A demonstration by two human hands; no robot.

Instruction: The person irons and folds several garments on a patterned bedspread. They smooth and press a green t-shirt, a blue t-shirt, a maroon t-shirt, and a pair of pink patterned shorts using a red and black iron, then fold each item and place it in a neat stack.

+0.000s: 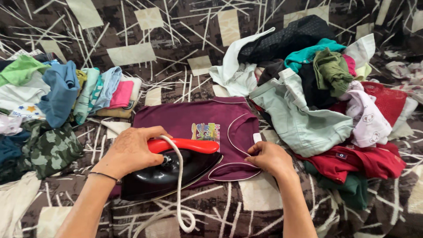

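Note:
A maroon T-shirt (185, 119) with white piping and a small colourful print lies flat on the patterned surface. A black clothes iron (176, 172) with a red handle rests on the shirt's near part, and my left hand (130, 150) grips that handle. The iron's white cord (178, 198) loops down toward me. My right hand (269, 158) pinches the shirt's fabric by the neckline edge, just right of the iron's tip.
A tall heap of crumpled clothes (317, 88) lies to the right, with a pale green garment and red pieces in it. Folded clothes (94, 92) and a camouflage piece (46, 150) sit at the left. The brown patterned cover (145, 39) spreads underneath everything.

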